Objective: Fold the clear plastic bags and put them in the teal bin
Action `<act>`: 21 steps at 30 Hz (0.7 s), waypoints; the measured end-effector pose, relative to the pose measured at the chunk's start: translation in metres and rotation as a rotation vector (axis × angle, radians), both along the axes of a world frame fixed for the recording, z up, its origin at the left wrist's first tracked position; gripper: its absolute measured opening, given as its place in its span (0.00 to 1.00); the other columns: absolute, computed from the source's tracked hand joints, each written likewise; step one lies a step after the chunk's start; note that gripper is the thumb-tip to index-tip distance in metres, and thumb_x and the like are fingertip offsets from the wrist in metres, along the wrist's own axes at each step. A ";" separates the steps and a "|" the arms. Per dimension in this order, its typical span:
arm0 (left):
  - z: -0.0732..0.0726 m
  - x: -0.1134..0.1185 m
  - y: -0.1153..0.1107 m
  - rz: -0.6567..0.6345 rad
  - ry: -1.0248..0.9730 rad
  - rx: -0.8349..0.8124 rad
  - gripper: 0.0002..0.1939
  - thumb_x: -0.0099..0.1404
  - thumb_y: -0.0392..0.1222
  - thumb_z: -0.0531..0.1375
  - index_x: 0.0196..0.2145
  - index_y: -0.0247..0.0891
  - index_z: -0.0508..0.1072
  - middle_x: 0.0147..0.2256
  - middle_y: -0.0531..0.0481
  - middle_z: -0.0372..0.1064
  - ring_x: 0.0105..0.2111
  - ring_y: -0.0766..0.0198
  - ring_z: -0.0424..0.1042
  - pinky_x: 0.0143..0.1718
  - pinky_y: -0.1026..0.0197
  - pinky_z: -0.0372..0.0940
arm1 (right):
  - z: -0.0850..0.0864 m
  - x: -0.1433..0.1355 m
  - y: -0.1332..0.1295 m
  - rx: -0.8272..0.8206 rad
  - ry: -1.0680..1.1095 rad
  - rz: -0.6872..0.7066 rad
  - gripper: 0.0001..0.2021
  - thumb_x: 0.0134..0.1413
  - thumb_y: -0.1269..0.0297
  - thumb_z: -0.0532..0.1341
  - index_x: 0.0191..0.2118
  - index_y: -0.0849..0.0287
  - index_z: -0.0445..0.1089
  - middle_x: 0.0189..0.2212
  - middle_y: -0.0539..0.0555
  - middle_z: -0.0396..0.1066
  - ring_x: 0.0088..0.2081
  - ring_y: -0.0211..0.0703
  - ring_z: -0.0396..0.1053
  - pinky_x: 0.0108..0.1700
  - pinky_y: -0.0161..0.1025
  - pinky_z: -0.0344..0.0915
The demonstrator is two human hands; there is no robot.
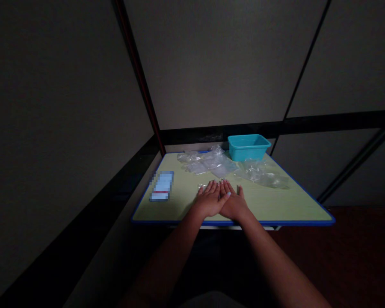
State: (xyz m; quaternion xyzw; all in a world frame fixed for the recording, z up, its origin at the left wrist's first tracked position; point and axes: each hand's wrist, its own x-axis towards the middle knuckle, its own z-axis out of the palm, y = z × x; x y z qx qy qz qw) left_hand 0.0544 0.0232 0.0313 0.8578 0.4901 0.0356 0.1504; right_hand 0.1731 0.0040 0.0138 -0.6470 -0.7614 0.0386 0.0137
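Observation:
My left hand and my right hand lie side by side, backs up, near the front of the table. Their fingers are stretched out flat, and the left thumb crosses onto the right hand. A small bit of clear plastic shows by the left fingers; whether more of it lies under the hands is hidden. Just beyond the fingertips are crumpled clear plastic bags, with another clear plastic bag to the right.
A turquoise plastic basket stands at the back right of the table, which has a blue edge. Toward the left lies a phone with a blurred-out lit screen. Wall panels rise behind and at the left.

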 end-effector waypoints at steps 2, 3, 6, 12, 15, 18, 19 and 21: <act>-0.001 -0.001 0.000 0.016 0.003 0.009 0.40 0.66 0.65 0.29 0.67 0.39 0.41 0.67 0.46 0.34 0.66 0.56 0.32 0.63 0.42 0.33 | -0.001 0.000 0.001 -0.001 0.006 -0.004 0.35 0.57 0.54 0.45 0.67 0.66 0.39 0.67 0.61 0.33 0.67 0.54 0.31 0.61 0.67 0.29; -0.001 -0.002 0.000 0.020 0.004 0.012 0.40 0.65 0.65 0.29 0.66 0.40 0.42 0.67 0.46 0.34 0.66 0.55 0.32 0.63 0.42 0.34 | -0.001 0.000 0.001 -0.001 0.009 -0.006 0.36 0.57 0.53 0.45 0.67 0.66 0.39 0.67 0.61 0.33 0.67 0.53 0.31 0.61 0.67 0.29; -0.002 -0.004 0.001 0.028 0.004 0.020 0.41 0.65 0.67 0.29 0.66 0.41 0.43 0.67 0.45 0.34 0.66 0.54 0.32 0.63 0.42 0.34 | 0.000 -0.001 0.001 -0.002 0.012 -0.009 0.36 0.57 0.53 0.44 0.67 0.67 0.38 0.67 0.61 0.33 0.67 0.53 0.31 0.61 0.66 0.30; -0.005 -0.008 0.003 0.106 -0.001 0.044 0.35 0.66 0.65 0.31 0.65 0.49 0.48 0.67 0.48 0.35 0.66 0.52 0.34 0.61 0.37 0.36 | 0.003 -0.001 0.000 -0.012 0.051 -0.010 0.40 0.55 0.48 0.46 0.67 0.68 0.38 0.67 0.62 0.34 0.67 0.54 0.30 0.61 0.65 0.29; -0.005 -0.012 0.003 0.148 0.008 0.041 0.34 0.67 0.63 0.32 0.64 0.51 0.49 0.67 0.49 0.35 0.66 0.54 0.34 0.61 0.35 0.36 | 0.003 0.000 0.001 -0.029 0.065 -0.010 0.44 0.52 0.45 0.47 0.67 0.70 0.36 0.68 0.62 0.32 0.67 0.54 0.29 0.61 0.64 0.28; -0.004 -0.017 0.003 0.159 0.022 0.046 0.34 0.67 0.63 0.33 0.65 0.49 0.48 0.67 0.50 0.34 0.66 0.56 0.34 0.61 0.35 0.35 | 0.000 0.001 0.002 -0.028 0.061 -0.028 0.45 0.52 0.44 0.47 0.67 0.72 0.34 0.68 0.64 0.30 0.67 0.53 0.28 0.62 0.63 0.26; -0.004 -0.019 0.003 0.161 0.031 0.050 0.34 0.67 0.63 0.33 0.65 0.48 0.47 0.67 0.49 0.33 0.66 0.56 0.34 0.61 0.36 0.36 | -0.001 0.001 0.003 -0.025 0.058 -0.033 0.46 0.52 0.43 0.47 0.67 0.72 0.34 0.67 0.64 0.30 0.67 0.53 0.27 0.62 0.62 0.25; -0.005 -0.023 0.002 0.164 0.053 0.060 0.35 0.67 0.63 0.33 0.66 0.46 0.46 0.67 0.48 0.33 0.66 0.57 0.34 0.61 0.36 0.36 | -0.002 0.001 0.003 -0.021 0.056 -0.035 0.46 0.52 0.42 0.47 0.67 0.72 0.33 0.67 0.64 0.29 0.67 0.53 0.26 0.62 0.62 0.24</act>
